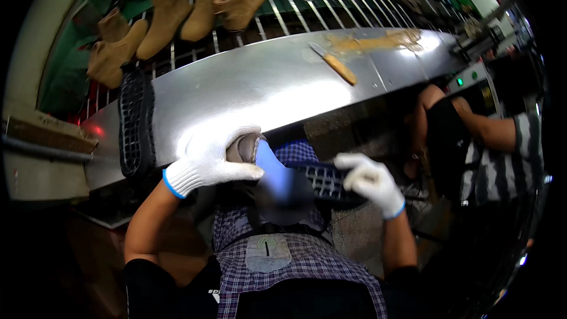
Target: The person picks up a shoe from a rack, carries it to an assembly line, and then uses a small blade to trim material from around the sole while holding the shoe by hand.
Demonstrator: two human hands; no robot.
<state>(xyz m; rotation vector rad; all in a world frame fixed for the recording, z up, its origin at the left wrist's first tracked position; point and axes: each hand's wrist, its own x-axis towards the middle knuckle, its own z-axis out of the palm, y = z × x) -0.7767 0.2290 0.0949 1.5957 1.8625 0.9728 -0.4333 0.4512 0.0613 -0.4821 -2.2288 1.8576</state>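
My left hand (pixel 212 162), in a white knit glove with a blue cuff, is closed round the brown-grey end of a shoe upper (pixel 241 148) just off the bench's near edge. A smooth blue face (pixel 269 162) of that shoe points up toward me. My right hand (pixel 370 183), gloved the same way, pinches the edge of a black shoe sole (pixel 323 179) with an open grid inside. The sole lies to the right of the shoe, close to it. A dark blurred round patch covers the shoe's near end, so I cannot tell whether the two touch.
Another black grid sole (pixel 136 121) rests at the left of the shiny metal bench (pixel 236 85). A wooden-handled knife (pixel 336 68) lies farther back beside a smear of dried glue (pixel 378 42). Tan boots (pixel 168 15) stand on the rack behind. At right sits a person in a striped shirt (pixel 502 159).
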